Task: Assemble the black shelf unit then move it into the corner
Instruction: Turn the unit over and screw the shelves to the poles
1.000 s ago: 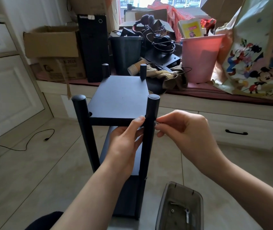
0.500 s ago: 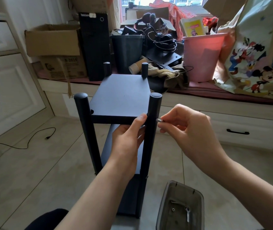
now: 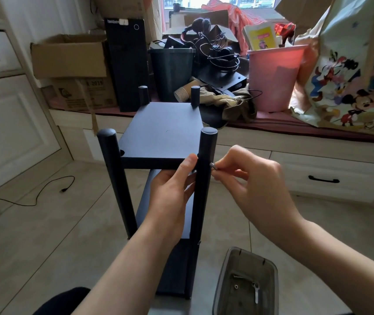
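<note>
The black shelf unit (image 3: 163,130) stands upright on the tiled floor in front of me, with round posts at its corners and lower boards beneath the top one. My left hand (image 3: 172,192) grips the near right post (image 3: 205,178) just under the top board, thumb against the board's front edge. My right hand (image 3: 247,178) pinches a small metal screw (image 3: 212,165) whose tip touches the right side of that post at the level of the top board.
A clear grey plastic box (image 3: 224,289) with screws and a small tool lies on the floor at the lower right. A window bench with drawers carries cardboard boxes (image 3: 70,57), a black bin (image 3: 171,71), a pink bucket (image 3: 272,76) and a printed bag (image 3: 352,76). A black cable (image 3: 45,192) trails on the left floor.
The shelf and my left hand keep their place. My right hand stays at the post, with the screw now showing between its fingertips and the post's side.
</note>
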Action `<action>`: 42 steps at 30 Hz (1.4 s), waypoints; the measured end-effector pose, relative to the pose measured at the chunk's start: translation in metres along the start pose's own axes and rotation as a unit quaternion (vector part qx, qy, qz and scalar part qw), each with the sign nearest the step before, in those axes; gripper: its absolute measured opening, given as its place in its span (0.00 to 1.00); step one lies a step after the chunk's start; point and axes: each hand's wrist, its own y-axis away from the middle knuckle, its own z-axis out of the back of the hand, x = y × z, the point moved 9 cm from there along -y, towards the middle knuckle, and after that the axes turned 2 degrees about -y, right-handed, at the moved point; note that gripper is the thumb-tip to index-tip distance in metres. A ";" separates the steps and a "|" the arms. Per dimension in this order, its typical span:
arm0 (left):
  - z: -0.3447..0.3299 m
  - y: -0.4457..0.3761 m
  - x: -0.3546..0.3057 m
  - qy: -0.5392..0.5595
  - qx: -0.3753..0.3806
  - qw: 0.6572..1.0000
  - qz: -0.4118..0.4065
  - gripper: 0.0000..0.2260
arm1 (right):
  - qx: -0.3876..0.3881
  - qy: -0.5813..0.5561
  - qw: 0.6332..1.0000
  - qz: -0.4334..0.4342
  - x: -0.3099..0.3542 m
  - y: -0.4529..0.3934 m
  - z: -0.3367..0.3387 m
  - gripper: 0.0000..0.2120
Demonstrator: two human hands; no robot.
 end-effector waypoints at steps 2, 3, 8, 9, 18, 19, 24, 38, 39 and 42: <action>-0.001 0.000 -0.001 -0.005 0.005 1.000 -0.003 0.14 | -0.007 0.064 0.996 0.059 0.010 0.002 -0.001 0.06; -0.002 0.000 -0.002 -0.004 0.007 1.000 -0.004 0.14 | -0.011 0.055 0.997 0.045 0.008 0.001 -0.001 0.05; -0.003 0.002 -0.003 0.005 0.004 1.000 0.000 0.12 | -0.008 -0.115 0.985 -0.131 -0.023 0.000 -0.006 0.05; -0.002 0.002 -0.003 0.004 0.003 1.000 0.001 0.11 | -0.006 -0.115 0.984 -0.138 -0.024 0.000 -0.007 0.05; -0.003 0.002 -0.006 0.000 -0.005 1.000 -0.006 0.06 | -0.032 -0.026 0.993 -0.108 -0.017 -0.006 -0.002 0.10; -0.004 0.002 -0.007 -0.001 -0.001 1.000 -0.008 0.06 | -0.029 -0.019 0.994 -0.102 -0.015 -0.005 -0.002 0.11; -0.002 0.001 -0.006 0.002 -0.008 1.000 -0.004 0.09 | -0.016 -0.002 0.996 -0.083 -0.010 -0.002 -0.003 0.09; -0.002 -0.001 -0.004 -0.009 0.004 1.000 -0.011 0.15 | -0.008 0.067 0.998 0.019 0.005 -0.002 -0.003 0.06; -0.002 -0.001 -0.003 -0.012 0.004 1.000 -0.012 0.15 | -0.002 0.098 0.994 0.057 0.012 -0.002 -0.005 0.05; -0.002 -0.001 -0.003 -0.015 0.004 1.000 -0.010 0.16 | -0.010 0.080 0.996 0.028 0.006 -0.003 -0.003 0.06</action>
